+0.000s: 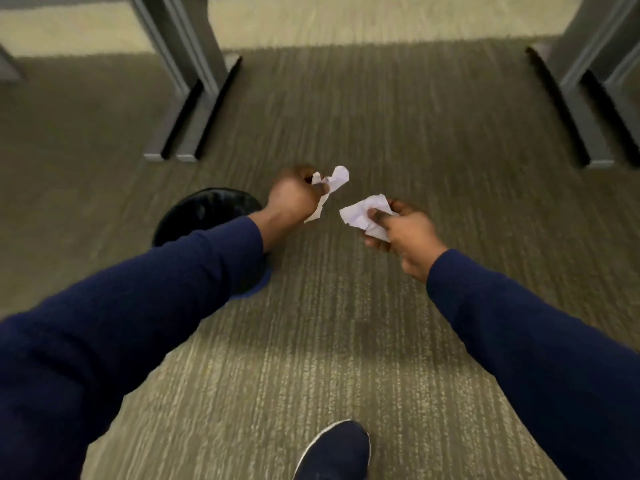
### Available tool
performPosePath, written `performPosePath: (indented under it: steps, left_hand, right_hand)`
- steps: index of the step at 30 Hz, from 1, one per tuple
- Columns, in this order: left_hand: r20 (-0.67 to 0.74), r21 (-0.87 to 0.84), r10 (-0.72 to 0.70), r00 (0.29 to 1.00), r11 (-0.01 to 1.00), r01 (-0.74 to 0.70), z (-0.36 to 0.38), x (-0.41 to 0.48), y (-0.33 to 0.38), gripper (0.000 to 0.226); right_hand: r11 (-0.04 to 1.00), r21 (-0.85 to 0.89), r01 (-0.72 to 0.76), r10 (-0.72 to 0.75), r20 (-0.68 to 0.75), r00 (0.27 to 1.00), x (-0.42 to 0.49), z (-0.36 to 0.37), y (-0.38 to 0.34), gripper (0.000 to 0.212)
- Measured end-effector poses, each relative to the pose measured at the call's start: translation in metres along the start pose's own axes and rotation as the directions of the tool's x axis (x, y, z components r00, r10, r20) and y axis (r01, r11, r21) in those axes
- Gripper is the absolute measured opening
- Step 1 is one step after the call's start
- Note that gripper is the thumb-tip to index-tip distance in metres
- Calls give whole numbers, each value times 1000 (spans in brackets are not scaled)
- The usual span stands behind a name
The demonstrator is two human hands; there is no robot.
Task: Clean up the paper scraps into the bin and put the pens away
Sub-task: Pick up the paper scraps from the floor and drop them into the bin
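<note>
Scraps of crumpled white paper are in both of our hands, held above the carpet (346,323). We record 2 wads. Our left hand (294,199) is clenched around 1 scrap (330,183), which sticks out past the thumb and fingers toward the right and trails down beside the palm. Our right hand (405,233) grips the other scrap (365,214) between thumb and fingers, the paper bulging out to the left of the fist. The 2 scraps are near each other but apart, with bare carpet showing between them.

Our bin (204,213) stands on the floor to the left, dark and round, lined with what looks like a black bag. Our left forearm crosses in front of it and hides its near side. The left hand is just to the right of the bin's rim, not over the opening; the right hand is well apart from it.

Both arms wear dark blue sleeves (138,306). We note 1 dark shoe (334,452) with a pale sole edge at the bottom of the view. Grey table legs (194,98) stand beyond the bin at upper left, with more at upper right (581,109). The frame is blurred, so finer detail cannot be told.
</note>
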State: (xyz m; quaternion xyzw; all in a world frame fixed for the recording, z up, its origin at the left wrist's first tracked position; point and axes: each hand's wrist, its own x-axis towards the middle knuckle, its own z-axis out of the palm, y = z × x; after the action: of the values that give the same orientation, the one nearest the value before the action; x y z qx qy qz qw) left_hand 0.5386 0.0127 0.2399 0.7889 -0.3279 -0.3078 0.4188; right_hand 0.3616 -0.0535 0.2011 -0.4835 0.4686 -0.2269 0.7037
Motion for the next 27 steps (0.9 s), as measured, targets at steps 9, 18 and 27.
performPosePath:
  steps: [9,18,27]
  left_hand:
    - [-375,-91,-266,888,964,251,-126,-15,-109,13]
    - [-359,-154,-432,827,901,405,-154,-7,-146,10]
    - [-393,-76,-328,859,943,325,-139,3,-128,6]
  right_hand:
    - [985,-20,-169,168,267,949,0,167,-8,20]
    - [946,-147,-289,323,357,877,21,229,-6,26]
    - [966,-145,-216,253,332,909,37,191,-2,23]
